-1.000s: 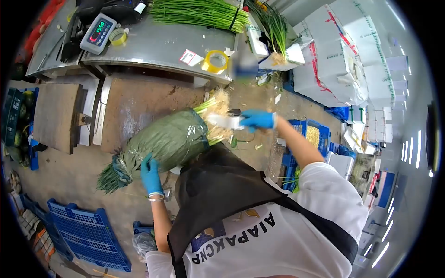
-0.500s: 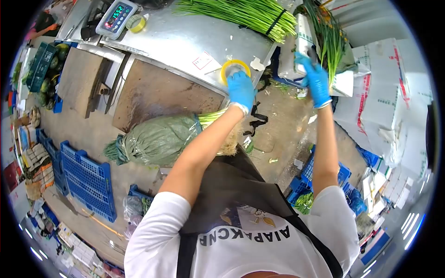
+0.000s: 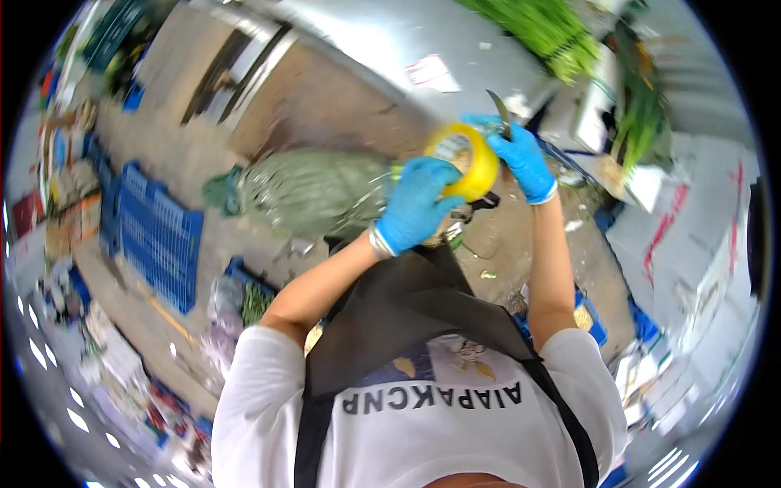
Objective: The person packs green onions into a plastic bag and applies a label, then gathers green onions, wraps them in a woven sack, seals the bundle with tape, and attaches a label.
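My left hand (image 3: 416, 205), in a blue glove, grips a roll of yellow tape (image 3: 480, 167) in front of my body. Close to the roll's other side is my right hand (image 3: 521, 159), also gloved, closed around a small curved knife (image 3: 500, 112) whose blade points up. The green-wrapped bundle (image 3: 317, 191) lies to the left of my left hand, its root end mostly hidden behind that hand and the tape.
A metal table (image 3: 366, 41) spans the top, with loose green stalks (image 3: 541, 32) and a paper label (image 3: 432, 73). White boxes (image 3: 683, 220) stand at the right. A blue pallet (image 3: 159, 236) lies on the floor at the left.
My left hand has lifted the tape roll off the table and brought it nearer my body. My right hand has come away from the white box at the right with the knife, close to the tape.
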Demonstrator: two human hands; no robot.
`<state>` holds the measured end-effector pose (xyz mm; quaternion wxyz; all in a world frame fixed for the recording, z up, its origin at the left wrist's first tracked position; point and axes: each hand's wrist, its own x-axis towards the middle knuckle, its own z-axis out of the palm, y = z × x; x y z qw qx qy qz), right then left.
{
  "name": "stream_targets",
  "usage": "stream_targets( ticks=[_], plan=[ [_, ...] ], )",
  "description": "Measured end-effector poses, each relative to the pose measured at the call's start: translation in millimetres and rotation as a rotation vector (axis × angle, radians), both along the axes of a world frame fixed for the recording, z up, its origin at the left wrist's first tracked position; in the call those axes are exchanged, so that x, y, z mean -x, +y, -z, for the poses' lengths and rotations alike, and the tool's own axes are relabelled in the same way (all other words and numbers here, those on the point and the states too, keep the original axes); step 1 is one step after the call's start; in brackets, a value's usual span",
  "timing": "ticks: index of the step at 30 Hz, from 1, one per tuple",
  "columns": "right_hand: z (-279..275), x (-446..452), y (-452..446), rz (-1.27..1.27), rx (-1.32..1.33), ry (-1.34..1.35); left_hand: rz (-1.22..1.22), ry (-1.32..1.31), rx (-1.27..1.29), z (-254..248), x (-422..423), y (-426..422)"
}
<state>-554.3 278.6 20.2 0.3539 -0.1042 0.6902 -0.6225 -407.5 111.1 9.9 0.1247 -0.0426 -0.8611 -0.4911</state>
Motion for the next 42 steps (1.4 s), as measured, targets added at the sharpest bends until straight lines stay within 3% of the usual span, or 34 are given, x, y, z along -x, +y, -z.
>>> stream_targets(
  ticks=[1,2,4,6,9,12,14,16,20,21,24,26,28,30,33,34,38,39,40,41,42],
  plan=[
    [0.4,-11.8,-26.6,0.071,0.010,-0.193,-0.011,-0.025,-0.008,-3.6,-17.5,-13.4],
    [-4.1,-16.5,-46.9,-0.056,-0.144,-0.179,-0.052,-0.004,-0.032,2.5,-36.4,-26.0],
    [2.3,-44.0,-103.1,-0.088,-0.194,-0.187,-0.108,-0.107,-0.122,8.2,-76.0,-57.9],
    [26.3,-82.0,-161.7,-0.132,-0.097,-0.128,-0.242,-0.226,-0.233,3.8,-116.7,-95.4],
    [49.6,-142.2,-248.6,-0.317,-0.154,0.096,-0.400,-0.355,-0.356,-0.2,-175.0,-166.7],
    [72.3,-188.8,-336.8,-0.530,-0.159,0.647,-0.548,-0.420,-0.433,4.3,-237.9,-253.2],
    [85.9,-208.2,-402.7,-0.540,-0.170,0.716,-0.624,-0.502,-0.438,8.4,-283.8,-303.9],
    [116.1,-211.5,-467.6,-0.547,-0.199,0.777,-0.772,-0.754,-0.864,22.1,-331.8,-349.3],
    [196.0,-194.5,-565.8,-0.625,-0.418,0.739,-0.823,-0.938,-0.821,95.5,-413.9,-392.9],
    [219.9,-191.3,-579.3,-0.669,-0.469,0.804,-0.836,-0.919,-0.904,134.2,-432.5,-393.0],
    [281.8,-204.4,-591.6,-0.733,-0.654,0.777,-0.727,-0.985,-0.679,252.6,-464.5,-398.0],
    [325.8,-213.6,-582.6,-0.790,-0.639,0.770,-0.681,-0.891,-0.841,333.8,-462.3,-395.7],
    [334.8,-220.2,-586.4,-0.920,-0.718,0.700,-0.684,-0.938,-0.771,392.1,-431.4,-398.6],
    [335.4,-217.4,-591.6,-0.956,-0.790,0.692,-0.725,-0.617,-0.657,433.6,-394.6,-398.1],
    [326.9,-216.5,-604.7,-0.968,-0.966,0.731,-0.564,-0.470,-0.377,500.9,-365.0,-388.4],
    [332.9,-213.4,-603.4,-1.037,-0.939,0.717,-0.626,-0.453,-0.536,521.5,-361.6,-379.8],
    [358.0,-211.9,-599.4,-1.238,-0.782,0.489,-0.772,-0.386,-0.930,543.7,-366.9,-361.7],
    [356.6,-213.9,-598.3,-1.245,-0.728,0.365,-0.725,-0.495,-0.662,508.5,-363.3,-376.7],
    [355.2,-215.3,-595.5,-1.248,-0.673,0.242,-0.688,-0.531,-0.578,490.5,-362.3,-384.3],
    [351.6,-220.3,-591.5,-1.201,-0.585,0.198,-0.664,-0.539,-0.583,486.4,-364.6,-382.5],
    [344.8,-215.9,-588.8,-1.309,-0.518,0.175,-0.647,-0.548,-0.601,481.5,-365.5,-379.5]
  ],
)
